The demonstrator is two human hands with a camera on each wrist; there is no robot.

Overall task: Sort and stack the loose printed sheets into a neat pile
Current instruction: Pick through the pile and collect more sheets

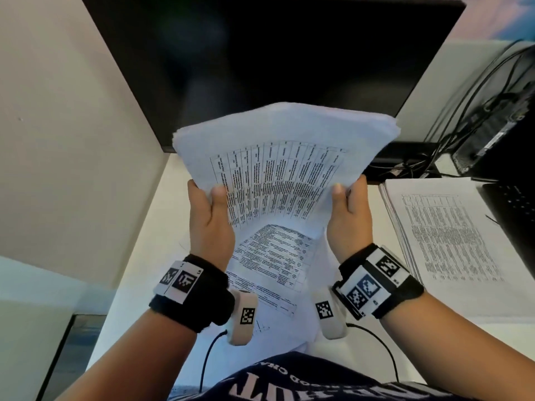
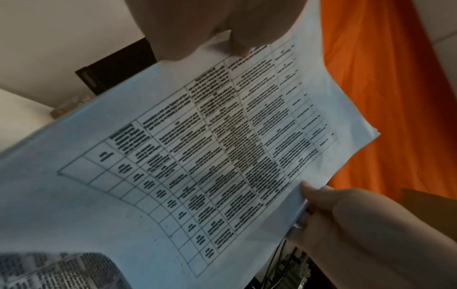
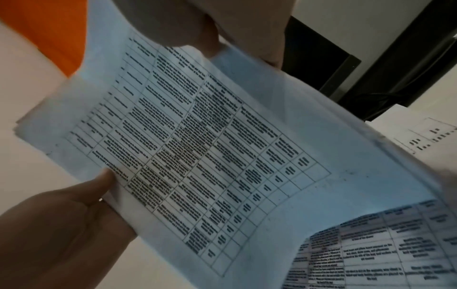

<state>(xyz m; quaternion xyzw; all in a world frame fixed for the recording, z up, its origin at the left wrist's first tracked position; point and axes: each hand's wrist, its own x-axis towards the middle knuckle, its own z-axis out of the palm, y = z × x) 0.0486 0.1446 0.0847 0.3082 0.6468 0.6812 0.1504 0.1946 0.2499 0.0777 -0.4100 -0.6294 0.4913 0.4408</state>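
I hold a thick bundle of printed sheets (image 1: 285, 157) upright over the white desk (image 1: 139, 256), its front page showing a ruled table. My left hand (image 1: 212, 205) grips the bundle's left edge, thumb on the front. My right hand (image 1: 346, 205) grips the right edge the same way. The top of the bundle fans wider than the bottom. The left wrist view shows the same bundle (image 2: 197, 156) with my right hand (image 2: 346, 224) pinching its edge. In the right wrist view my left hand (image 3: 61, 224) holds the bundle (image 3: 197, 156). Loose printed sheets (image 1: 275, 264) lie on the desk beneath.
A second pile of printed sheets (image 1: 451, 235) lies on the desk to the right. A dark monitor (image 1: 260, 68) stands right behind the bundle. A black keyboard (image 1: 515, 206), a computer box (image 1: 498, 123) and tangled cables (image 1: 411, 166) fill the right side. A wall (image 1: 72, 140) bounds the left.
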